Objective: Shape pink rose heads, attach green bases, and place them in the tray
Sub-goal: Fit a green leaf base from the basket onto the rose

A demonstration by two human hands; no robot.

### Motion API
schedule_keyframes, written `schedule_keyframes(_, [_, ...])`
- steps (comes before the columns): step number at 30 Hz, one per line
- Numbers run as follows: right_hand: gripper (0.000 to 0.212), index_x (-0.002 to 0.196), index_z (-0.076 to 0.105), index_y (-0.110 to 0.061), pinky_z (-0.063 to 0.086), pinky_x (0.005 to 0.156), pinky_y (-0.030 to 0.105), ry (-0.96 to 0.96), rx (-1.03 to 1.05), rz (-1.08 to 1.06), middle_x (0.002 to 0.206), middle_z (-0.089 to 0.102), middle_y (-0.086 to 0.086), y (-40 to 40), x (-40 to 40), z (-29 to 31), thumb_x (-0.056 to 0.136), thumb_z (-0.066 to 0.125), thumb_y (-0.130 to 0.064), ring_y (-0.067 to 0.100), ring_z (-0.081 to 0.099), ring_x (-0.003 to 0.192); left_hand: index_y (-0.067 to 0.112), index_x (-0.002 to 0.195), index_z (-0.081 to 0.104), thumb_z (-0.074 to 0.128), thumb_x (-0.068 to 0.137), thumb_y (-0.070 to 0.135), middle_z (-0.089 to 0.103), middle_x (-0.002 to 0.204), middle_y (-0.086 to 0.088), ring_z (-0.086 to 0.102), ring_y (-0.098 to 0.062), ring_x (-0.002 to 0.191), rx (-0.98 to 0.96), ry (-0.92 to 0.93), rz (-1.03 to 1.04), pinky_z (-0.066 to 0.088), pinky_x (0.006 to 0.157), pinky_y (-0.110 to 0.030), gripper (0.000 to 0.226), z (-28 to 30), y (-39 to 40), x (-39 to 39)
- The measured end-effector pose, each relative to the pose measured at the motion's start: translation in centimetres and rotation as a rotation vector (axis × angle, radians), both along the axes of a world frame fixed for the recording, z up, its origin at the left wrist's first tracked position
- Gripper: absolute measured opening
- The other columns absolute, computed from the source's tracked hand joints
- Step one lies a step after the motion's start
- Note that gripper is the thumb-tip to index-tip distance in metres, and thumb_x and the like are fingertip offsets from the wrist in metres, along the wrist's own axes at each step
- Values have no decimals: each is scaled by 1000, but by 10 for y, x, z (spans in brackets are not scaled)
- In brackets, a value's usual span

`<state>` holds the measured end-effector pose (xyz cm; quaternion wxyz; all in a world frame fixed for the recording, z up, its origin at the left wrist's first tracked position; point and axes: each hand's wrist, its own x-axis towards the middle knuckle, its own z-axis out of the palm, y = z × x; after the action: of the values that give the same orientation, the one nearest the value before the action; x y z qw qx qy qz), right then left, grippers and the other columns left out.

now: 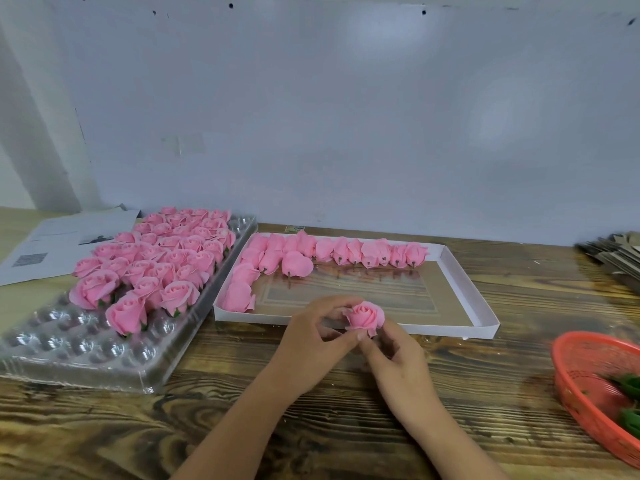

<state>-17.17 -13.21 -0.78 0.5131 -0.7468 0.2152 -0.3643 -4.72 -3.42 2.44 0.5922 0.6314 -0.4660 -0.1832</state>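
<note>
Both hands are holding one pink rose head (365, 317) just in front of the white box (485, 327), at 6 o'clock from it: the left hand (311, 344) and the right hand (398, 365) are pinching it with curled fingers. The clear tray (86, 368) of finished roses is lying at 9 o'clock, the red basket (568, 386) at 3 o'clock

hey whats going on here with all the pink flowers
A person is shaping a pink rose head, holding it with both the left hand and the right hand above the wooden table. Finished roses with green bases fill much of the clear plastic tray on the left. Unshaped rose heads lie in the white box behind the hands. A red basket on the right holds green bases.
</note>
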Motion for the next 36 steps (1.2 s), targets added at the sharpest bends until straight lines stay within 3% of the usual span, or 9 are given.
schedule_keyframes(3, [23, 105, 71, -43, 54, 78, 60, -41, 41, 19, 87, 72, 7, 1, 0, 5, 94, 67, -23, 36, 64, 86, 53, 109, 70, 78, 86, 8, 73, 114, 5, 70, -13, 106, -11, 55, 1, 60, 92, -38, 51, 1, 0, 1])
schedule_keyframes(7, [23, 110, 71, -41, 55, 77, 57, -47, 25, 56, 93, 75, 0, 7, -1, 9, 89, 64, -39, 27, 67, 87, 59, 109, 67, 75, 88, 13, 70, 119, 15, 66, -6, 113, -5, 20, 2, 59, 94, -37, 52, 2, 0, 2])
schedule_keyframes(11, [25, 107, 72, -41, 54, 76, 58, -35, 20, 34, 91, 73, 10, 3, -1, 5, 94, 67, -20, 36, 64, 87, 58, 115, 63, 78, 77, 39, 68, 121, 22, 66, -5, 112, 11, 6, 0, 60, 91, -36, 45, 4, 0, 0])
schedule_keyframes(14, [34, 115, 70, -36, 58, 84, 46, -13, -1, 59, 99, 75, -3, 3, -2, 2, 95, 65, -10, 22, 70, 92, 62, 122, 54, 80, 68, 50, 62, 123, 33, 62, 3, 114, 70, -14, -8, 55, 90, -25, 61, 3, 1, 0])
schedule_keyframes(16, [37, 118, 69, -33, 59, 87, 39, 2, -9, 78, 105, 75, -9, 3, -2, 3, 93, 66, -6, 13, 70, 98, 62, 125, 51, 86, 71, 41, 60, 122, 36, 60, 7, 115, 93, -2, -11, 53, 88, -18, 67, 1, 1, 1])
schedule_keyframes(21, [43, 116, 68, -36, 58, 84, 27, 29, -67, 53, 104, 75, -13, 2, -2, 0, 89, 70, -3, 9, 70, 97, 54, 120, 56, 91, 73, 21, 68, 114, 27, 63, 6, 110, 94, 17, 10, 52, 84, -12, 67, -2, 2, 3])
schedule_keyframes(28, [43, 111, 65, -40, 55, 75, 16, 36, -89, -11, 96, 75, -15, -1, -1, -5, 86, 73, -6, 7, 72, 88, 52, 110, 62, 88, 74, 13, 70, 107, 31, 67, 7, 103, 70, 8, 45, 53, 81, -11, 59, -2, 1, 2])
schedule_keyframes(36, [46, 115, 61, -36, 54, 79, 14, 61, -68, 36, 97, 76, -14, 2, 1, -3, 86, 71, -2, 5, 72, 90, 49, 108, 63, 84, 78, 8, 69, 107, 31, 66, 8, 103, 55, -31, 50, 53, 79, -10, 55, 1, 6, 0])
